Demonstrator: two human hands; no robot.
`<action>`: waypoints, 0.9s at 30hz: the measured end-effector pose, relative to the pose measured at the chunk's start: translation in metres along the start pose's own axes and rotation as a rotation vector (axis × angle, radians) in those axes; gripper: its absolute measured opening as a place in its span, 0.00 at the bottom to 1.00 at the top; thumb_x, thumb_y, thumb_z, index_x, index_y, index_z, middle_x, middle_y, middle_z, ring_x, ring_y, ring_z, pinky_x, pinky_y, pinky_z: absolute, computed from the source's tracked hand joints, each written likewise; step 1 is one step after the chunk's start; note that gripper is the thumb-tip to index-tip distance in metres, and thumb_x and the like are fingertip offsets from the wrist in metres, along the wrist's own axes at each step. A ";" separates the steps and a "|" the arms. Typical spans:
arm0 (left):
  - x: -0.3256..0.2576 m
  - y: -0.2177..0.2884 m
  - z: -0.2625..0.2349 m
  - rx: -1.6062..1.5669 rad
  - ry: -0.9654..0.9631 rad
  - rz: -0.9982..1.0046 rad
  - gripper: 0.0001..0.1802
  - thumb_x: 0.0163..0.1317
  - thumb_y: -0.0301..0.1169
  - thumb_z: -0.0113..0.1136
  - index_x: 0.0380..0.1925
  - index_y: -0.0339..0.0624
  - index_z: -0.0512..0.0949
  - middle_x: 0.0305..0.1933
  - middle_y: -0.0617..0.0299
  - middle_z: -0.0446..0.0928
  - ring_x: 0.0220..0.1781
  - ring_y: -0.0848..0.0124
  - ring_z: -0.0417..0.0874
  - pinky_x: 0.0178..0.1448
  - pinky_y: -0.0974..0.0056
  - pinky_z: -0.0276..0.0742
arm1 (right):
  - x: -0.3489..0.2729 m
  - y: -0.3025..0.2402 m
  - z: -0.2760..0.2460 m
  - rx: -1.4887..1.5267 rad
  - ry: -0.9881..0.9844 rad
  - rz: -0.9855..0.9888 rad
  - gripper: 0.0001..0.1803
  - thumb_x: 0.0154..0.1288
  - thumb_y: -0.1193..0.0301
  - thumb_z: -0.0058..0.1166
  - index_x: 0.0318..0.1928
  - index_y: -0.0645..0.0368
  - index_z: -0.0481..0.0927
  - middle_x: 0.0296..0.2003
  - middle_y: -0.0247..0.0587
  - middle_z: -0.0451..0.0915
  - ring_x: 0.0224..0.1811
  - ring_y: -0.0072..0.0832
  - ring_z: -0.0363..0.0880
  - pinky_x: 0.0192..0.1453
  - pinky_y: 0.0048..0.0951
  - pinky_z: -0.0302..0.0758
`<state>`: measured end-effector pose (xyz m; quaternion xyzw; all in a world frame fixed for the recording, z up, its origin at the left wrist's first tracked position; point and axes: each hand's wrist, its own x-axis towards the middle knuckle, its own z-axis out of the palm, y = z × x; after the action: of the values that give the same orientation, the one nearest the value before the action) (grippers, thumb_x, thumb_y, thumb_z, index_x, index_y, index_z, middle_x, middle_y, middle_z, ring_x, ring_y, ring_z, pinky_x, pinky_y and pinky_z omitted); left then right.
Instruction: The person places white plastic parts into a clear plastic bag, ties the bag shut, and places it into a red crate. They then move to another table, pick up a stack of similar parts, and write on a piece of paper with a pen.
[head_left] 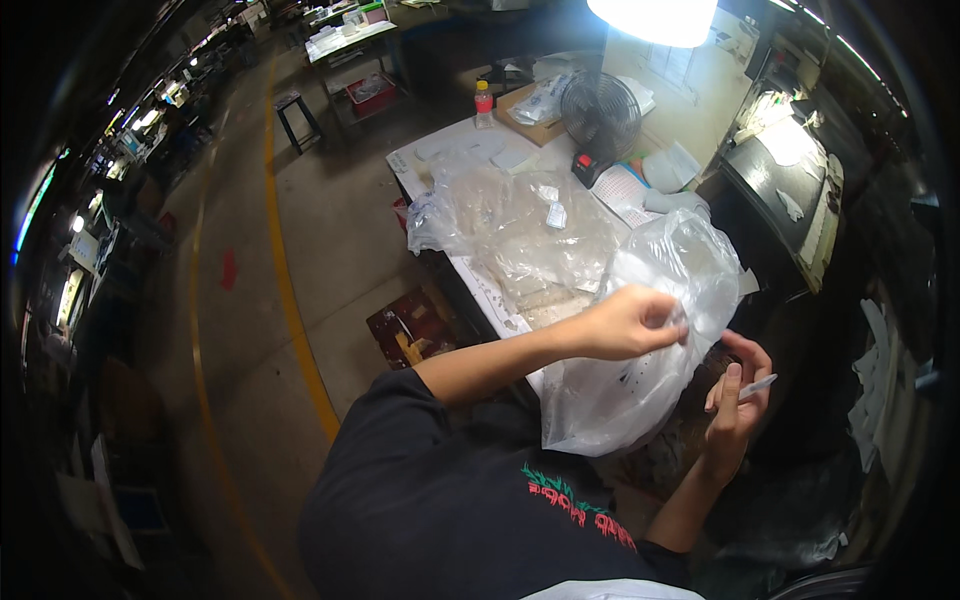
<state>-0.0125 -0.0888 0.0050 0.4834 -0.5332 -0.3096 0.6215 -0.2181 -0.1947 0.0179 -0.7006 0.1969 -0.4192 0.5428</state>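
From my remote seat I'm watching a pale desk (440,140) stretching away beyond my left grip (635,322). Crumpled plastic sheeting (550,250) is covering much of it, just past that grip. Farther beyond, a dark fan (601,115) is standing near an open cardboard box (525,128), and a red-labelled bottle (484,103) is standing to the box's left. A lamp (655,20) is glaring at the far end. Well to the left of both grips, a yellow line (281,280) is running along the grey floor (335,265), and a stool (296,122) is standing beside it.

The translucent bag (610,400) is hanging under my left grip and bulging up beyond it, over the near edge of the desk; its thin film is wrinkling, shining and showing small dark specks. My left grip is pinching its film. My right grip (738,395), just right of the bag, is holding a slim pale object (757,386) between thumb and fingers.
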 end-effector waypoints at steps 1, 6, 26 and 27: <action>-0.001 0.005 -0.011 0.102 0.073 -0.104 0.09 0.72 0.30 0.65 0.33 0.35 0.83 0.23 0.68 0.76 0.27 0.83 0.71 0.30 0.67 0.68 | 0.003 0.005 0.005 0.008 -0.072 -0.028 0.30 0.73 0.63 0.66 0.67 0.64 0.73 0.51 0.41 0.84 0.23 0.10 0.64 0.30 0.14 0.64; -0.009 0.033 -0.024 0.692 0.103 0.360 0.10 0.60 0.33 0.71 0.29 0.38 0.82 0.19 0.55 0.75 0.22 0.63 0.81 0.27 0.56 0.71 | 0.015 0.046 0.043 -0.421 -0.278 -0.358 0.35 0.69 0.61 0.70 0.70 0.65 0.73 0.56 0.48 0.85 0.45 0.31 0.85 0.51 0.34 0.79; -0.014 -0.057 -0.009 -0.319 0.314 0.173 0.12 0.85 0.36 0.43 0.52 0.37 0.69 0.46 0.57 0.84 0.52 0.71 0.82 0.58 0.62 0.77 | 0.039 0.092 0.013 0.086 0.046 0.032 0.23 0.84 0.66 0.36 0.65 0.72 0.71 0.57 0.55 0.78 0.59 0.39 0.78 0.63 0.42 0.77; -0.013 -0.053 -0.010 -0.421 0.285 0.042 0.11 0.85 0.36 0.44 0.52 0.38 0.68 0.42 0.59 0.83 0.47 0.72 0.81 0.53 0.63 0.78 | 0.040 0.093 0.019 0.022 0.032 -0.011 0.22 0.84 0.67 0.39 0.66 0.72 0.70 0.57 0.55 0.78 0.59 0.38 0.78 0.63 0.40 0.77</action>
<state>0.0009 -0.0928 -0.0484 0.3708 -0.3737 -0.3294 0.7838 -0.1638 -0.2438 -0.0545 -0.6889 0.1972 -0.4353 0.5451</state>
